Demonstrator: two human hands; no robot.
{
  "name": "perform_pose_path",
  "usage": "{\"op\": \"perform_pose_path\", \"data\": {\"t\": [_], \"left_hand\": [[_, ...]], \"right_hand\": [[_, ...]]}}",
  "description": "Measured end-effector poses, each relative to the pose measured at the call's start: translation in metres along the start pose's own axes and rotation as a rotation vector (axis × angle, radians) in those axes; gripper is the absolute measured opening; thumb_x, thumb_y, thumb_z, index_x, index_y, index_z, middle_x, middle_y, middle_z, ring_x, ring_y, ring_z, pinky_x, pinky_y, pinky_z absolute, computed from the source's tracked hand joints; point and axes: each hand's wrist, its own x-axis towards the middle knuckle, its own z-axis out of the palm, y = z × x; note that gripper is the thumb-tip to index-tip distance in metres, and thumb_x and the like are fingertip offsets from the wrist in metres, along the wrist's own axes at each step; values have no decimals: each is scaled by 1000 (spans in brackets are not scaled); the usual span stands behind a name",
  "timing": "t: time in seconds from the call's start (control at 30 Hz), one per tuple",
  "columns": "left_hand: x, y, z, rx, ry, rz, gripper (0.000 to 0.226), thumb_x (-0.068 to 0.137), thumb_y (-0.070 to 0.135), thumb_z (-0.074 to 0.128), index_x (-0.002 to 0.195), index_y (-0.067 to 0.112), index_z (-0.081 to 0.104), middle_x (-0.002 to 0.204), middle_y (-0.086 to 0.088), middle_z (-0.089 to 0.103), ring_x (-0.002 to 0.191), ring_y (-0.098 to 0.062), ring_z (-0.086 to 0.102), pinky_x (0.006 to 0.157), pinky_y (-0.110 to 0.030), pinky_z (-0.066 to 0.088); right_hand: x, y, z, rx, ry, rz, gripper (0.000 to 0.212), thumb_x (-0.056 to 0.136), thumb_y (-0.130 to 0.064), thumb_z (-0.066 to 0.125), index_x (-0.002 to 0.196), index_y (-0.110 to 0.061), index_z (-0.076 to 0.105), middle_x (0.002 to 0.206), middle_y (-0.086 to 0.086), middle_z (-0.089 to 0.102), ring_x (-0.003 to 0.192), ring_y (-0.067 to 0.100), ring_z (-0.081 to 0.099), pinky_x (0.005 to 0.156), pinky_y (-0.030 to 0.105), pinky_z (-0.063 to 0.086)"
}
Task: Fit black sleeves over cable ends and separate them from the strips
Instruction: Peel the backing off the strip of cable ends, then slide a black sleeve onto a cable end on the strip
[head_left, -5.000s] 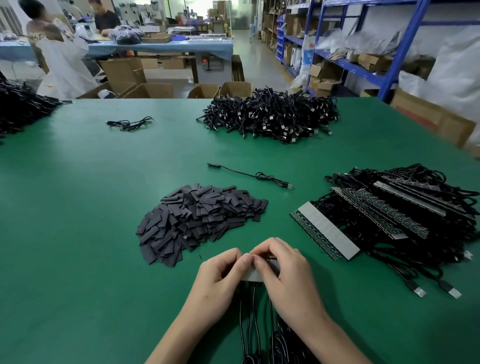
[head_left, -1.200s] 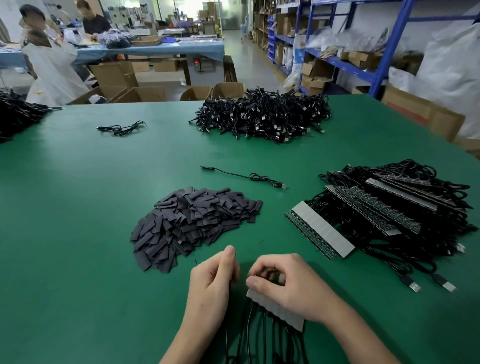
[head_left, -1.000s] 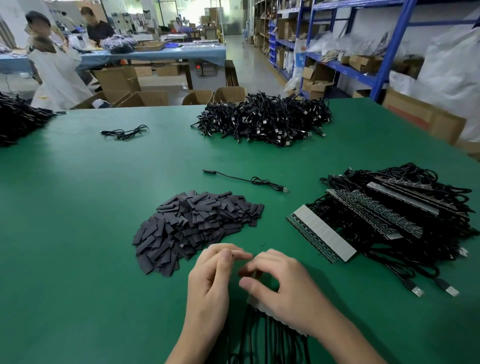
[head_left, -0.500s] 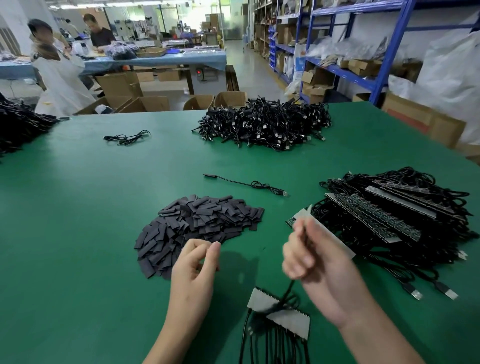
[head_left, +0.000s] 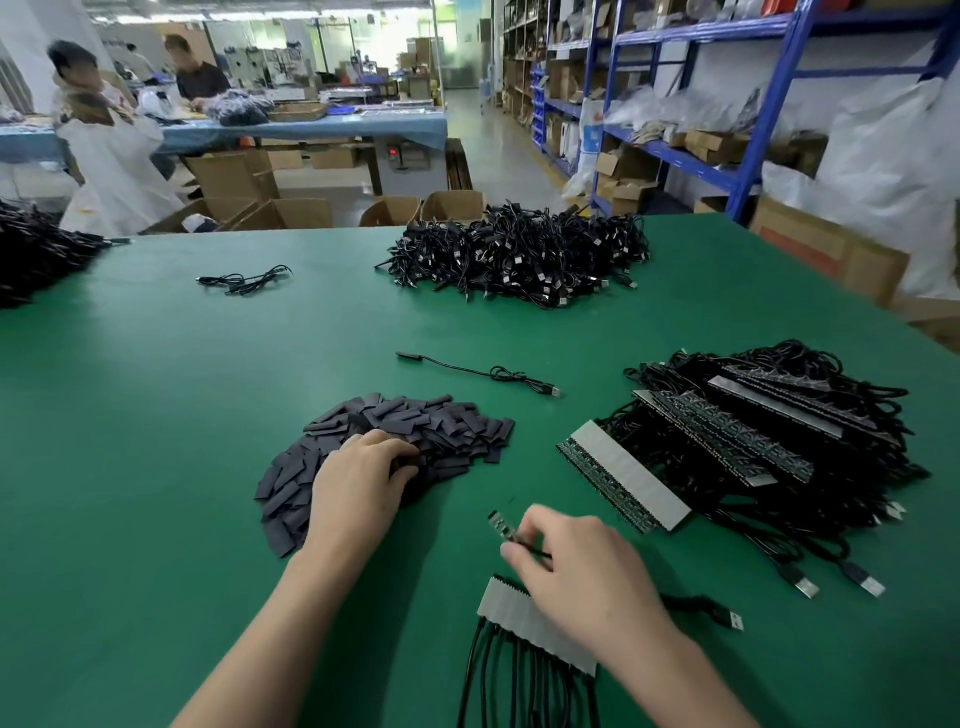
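Pinching a cable end (head_left: 500, 521), the fingers (head_left: 540, 522) of the right hand (head_left: 582, 577) sit just above the strip (head_left: 524, 618). The left hand (head_left: 358, 488) curls its fingers (head_left: 397, 453) into the pile of black sleeves (head_left: 447, 431) nearby on the green desk (head_left: 156, 415); whether they grip one is unclear.

Heap of flat black sleeves (head_left: 441, 436): fingertips of left hand (head_left: 358, 486) buried in it, grip indeterminate. Right of heap: right hand (head_left: 584, 577) pinches thin black cable (head_left: 502, 524), end-piece blurred; pale grey flat strip (head_left: 517, 616) partly under that hand, its black cables (head_left: 540, 696) cut off at the lower edge.
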Motion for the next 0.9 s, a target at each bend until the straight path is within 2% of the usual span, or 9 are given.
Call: {"op": "perform_pose_path", "data": {"t": [0.1, 0.23, 0.33, 0.43, 0.5, 0.57, 0.67, 0.77, 0.9], "left_hand": [[3, -5, -2, -10, 41, 16, 9, 88, 32, 79, 98, 33, 79, 99, 15, 75, 95, -14, 68, 75, -29, 51], [6, -13, -1, -196, 62, -107, 9, 83, 35, 84, 91, 36, 79, 80, 22, 73, 78, -4, 67, 68, -25, 52], [2, -14, 0, -227, 126, -151, 11, 85, 28, 83, 91, 35, 78, 79, 20, 74, 78, -7, 69, 69, -30, 55], [-6, -9, -8, -194, 287, -112, 7, 89, 25, 79, 92, 31, 76, 83, 18, 75, 76, -8, 68, 63, -26, 47], [-14, -5, -14, -338, 327, -100, 8, 90, 22, 77, 90, 29, 74, 83, 20, 74, 76, -2, 68, 64, -22, 47], [-23, 4, -20, -648, 240, -144, 12, 90, 16, 78, 89, 28, 75, 82, 15, 75, 73, -1, 68, 65, -14, 49], [-46, 24, -24, -1031, -7, -174, 17, 88, 7, 77, 89, 24, 77, 85, -2, 77, 73, -8, 70, 64, -14, 52], [-68, 39, -16, -1116, -121, -149, 16, 88, 2, 75, 90, 17, 76, 83, -9, 76, 73, -12, 72, 65, -15, 51], [-84, 43, -6, -1157, -201, -158, 14, 90, -1, 72, 92, 13, 75, 83, -11, 76, 77, -19, 73, 69, -19, 53]], "right_hand": [[1, 5, 16, 39, 4, 12, 29, 98, -59, 53, 89, -31, 54, 61, -12, 56, 51, -1, 47, 45, 17, 30], [-2, 15, 24, 88, 49, 35, 29, 98, -58, 54, 86, -32, 53, 57, -11, 51, 50, 3, 46, 44, 19, 31], [-4, 19, 28, 146, 84, 10, 27, 98, -56, 56, 82, -33, 52, 53, -13, 53, 50, 2, 51, 47, 19, 39], [-5, 21, 28, 225, 97, -29, 26, 98, -53, 58, 80, -36, 51, 59, -27, 55, 52, 3, 50, 49, 19, 40], [-6, 23, 27, 282, 133, -62, 24, 95, -54, 60, 80, -38, 50, 53, -13, 49, 50, 8, 44, 47, 22, 35], [-6, 23, 25, 335, 185, -103, 20, 90, -59, 60, 84, -41, 52, 50, -8, 38, 50, 10, 40, 47, 23, 31], [-9, 21, 24, 476, 226, -154, 24, 84, -69, 54, 93, -47, 58, 52, -9, 36, 49, 9, 35, 47, 23, 28], [-12, 17, 24, 577, 217, -180, 24, 86, -64, 59, 97, -43, 65, 53, -11, 45, 50, 7, 38, 47, 24, 29], [-12, 13, 23, 735, 108, -190, 17, 92, -48, 60, 92, -36, 72, 76, -10, 74, 65, 13, 66, 59, 38, 54]]}}
